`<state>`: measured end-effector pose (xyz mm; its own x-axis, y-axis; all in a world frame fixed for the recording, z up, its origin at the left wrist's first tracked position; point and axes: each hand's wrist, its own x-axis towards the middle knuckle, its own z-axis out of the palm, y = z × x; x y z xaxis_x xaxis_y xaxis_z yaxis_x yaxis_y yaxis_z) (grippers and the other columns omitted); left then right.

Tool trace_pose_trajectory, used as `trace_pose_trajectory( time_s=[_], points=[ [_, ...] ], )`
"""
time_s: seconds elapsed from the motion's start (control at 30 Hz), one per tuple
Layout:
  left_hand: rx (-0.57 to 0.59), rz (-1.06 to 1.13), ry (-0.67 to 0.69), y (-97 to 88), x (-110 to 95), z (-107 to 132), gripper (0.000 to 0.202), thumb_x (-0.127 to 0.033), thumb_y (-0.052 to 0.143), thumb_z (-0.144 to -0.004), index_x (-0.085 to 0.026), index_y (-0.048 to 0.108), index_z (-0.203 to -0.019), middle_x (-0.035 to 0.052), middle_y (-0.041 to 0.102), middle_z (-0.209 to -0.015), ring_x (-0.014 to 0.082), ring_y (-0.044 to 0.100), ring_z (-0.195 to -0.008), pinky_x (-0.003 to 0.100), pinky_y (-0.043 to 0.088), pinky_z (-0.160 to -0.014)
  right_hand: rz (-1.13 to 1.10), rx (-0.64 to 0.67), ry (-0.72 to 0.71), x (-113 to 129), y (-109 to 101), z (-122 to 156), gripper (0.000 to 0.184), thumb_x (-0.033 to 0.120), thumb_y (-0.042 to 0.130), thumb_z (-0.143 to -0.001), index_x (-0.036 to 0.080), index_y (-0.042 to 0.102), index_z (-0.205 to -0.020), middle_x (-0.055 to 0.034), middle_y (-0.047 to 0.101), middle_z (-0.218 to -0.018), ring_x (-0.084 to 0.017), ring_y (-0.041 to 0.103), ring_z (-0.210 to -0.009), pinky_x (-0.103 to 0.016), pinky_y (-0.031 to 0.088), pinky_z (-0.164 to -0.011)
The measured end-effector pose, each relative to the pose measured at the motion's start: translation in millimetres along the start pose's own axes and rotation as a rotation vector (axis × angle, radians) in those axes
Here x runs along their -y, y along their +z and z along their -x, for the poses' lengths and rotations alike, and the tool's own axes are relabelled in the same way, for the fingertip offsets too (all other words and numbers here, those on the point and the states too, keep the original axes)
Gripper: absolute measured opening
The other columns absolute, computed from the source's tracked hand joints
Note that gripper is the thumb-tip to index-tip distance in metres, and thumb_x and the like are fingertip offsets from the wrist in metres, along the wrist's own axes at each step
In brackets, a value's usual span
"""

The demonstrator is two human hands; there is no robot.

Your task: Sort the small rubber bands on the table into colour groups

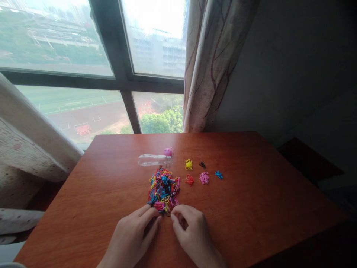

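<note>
A heap of small coloured rubber bands [163, 188] lies on the brown wooden table [251, 186]. My left hand [134, 234] rests at the heap's near edge, its fingers stretched and touching the bands. My right hand [192, 234] sits beside it with fingers curled in a pinch at the heap's edge; what it pinches is too small to name. Beyond the heap lie small sorted clumps: yellow [189, 164], black [202, 163], red [189, 179], pink [204, 177] and blue [219, 174].
A clear plastic bottle [153, 160] lies on its side behind the heap, with a pink cap [168, 151] at its end. A window and a patterned curtain [212, 63] stand behind the table. Bedding [25, 149] lies to the left.
</note>
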<state>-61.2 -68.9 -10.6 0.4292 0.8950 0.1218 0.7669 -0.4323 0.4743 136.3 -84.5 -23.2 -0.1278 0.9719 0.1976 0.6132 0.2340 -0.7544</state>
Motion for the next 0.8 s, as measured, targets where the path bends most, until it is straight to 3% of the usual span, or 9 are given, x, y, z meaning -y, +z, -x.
trace_pose_trajectory(
  time_s=[0.1, 0.27, 0.37, 0.53, 0.8],
  points=[
    [-0.009, 0.004, 0.011, -0.7, -1.0, -0.5, 0.020, -0.030, 0.047, -0.096, -0.026, 0.065, -0.090, 0.0009, 0.073, -0.090, 0.0162, 0.071, -0.077, 0.022, 0.054, -0.068, 0.024, -0.048, 0.041, -13.9, -20.2, -11.9, 0.013, 0.020, 0.053, -0.089, 0.021, 0.063, -0.081, 0.0017, 0.062, -0.067, -0.013, 0.056, -0.059, -0.022, 0.035, -0.057],
    [-0.032, -0.012, 0.023, -0.5, -1.6, -1.0, 0.021, -0.029, 0.047, -0.095, -0.027, 0.068, -0.091, 0.0007, 0.072, -0.085, 0.0158, 0.070, -0.073, 0.021, 0.054, -0.067, 0.265, -0.230, 0.126, -53.0, -76.4, -57.9, 0.015, 0.029, 0.055, -0.090, 0.021, 0.067, -0.085, 0.0009, 0.064, -0.066, -0.014, 0.057, -0.059, -0.023, 0.035, -0.059],
    [-0.050, -0.003, 0.024, 0.0, -1.4, -0.7, 0.020, -0.028, 0.048, -0.095, -0.028, 0.068, -0.091, 0.0003, 0.072, -0.084, 0.0157, 0.070, -0.072, 0.021, 0.055, -0.066, 0.388, -0.213, 0.174, -70.3, -97.5, -87.2, 0.012, 0.027, 0.058, -0.088, 0.022, 0.066, -0.080, 0.0021, 0.062, -0.061, -0.014, 0.056, -0.058, -0.024, 0.031, -0.057],
    [-0.101, 0.036, 0.032, -2.8, -4.0, -1.7, 0.019, -0.030, 0.051, -0.093, -0.029, 0.069, -0.088, -0.0008, 0.072, -0.081, 0.0146, 0.071, -0.069, 0.019, 0.055, -0.066, 0.526, -0.126, 0.230, -80.3, -97.8, -113.1, 0.011, 0.023, 0.059, -0.087, 0.023, 0.066, -0.078, 0.0010, 0.067, -0.067, -0.014, 0.056, -0.060, -0.025, 0.025, -0.054],
    [-0.108, 0.036, 0.023, -5.6, -6.7, -2.6, 0.020, -0.031, 0.050, -0.093, -0.028, 0.068, -0.083, -0.0006, 0.071, -0.077, 0.0149, 0.070, -0.068, 0.020, 0.056, -0.067, 0.507, -0.182, 0.240, -74.5, -99.1, -108.8, 0.013, 0.027, 0.057, -0.088, 0.023, 0.068, -0.081, 0.0010, 0.066, -0.067, -0.015, 0.057, -0.059, -0.025, 0.028, -0.054]
  ],
)
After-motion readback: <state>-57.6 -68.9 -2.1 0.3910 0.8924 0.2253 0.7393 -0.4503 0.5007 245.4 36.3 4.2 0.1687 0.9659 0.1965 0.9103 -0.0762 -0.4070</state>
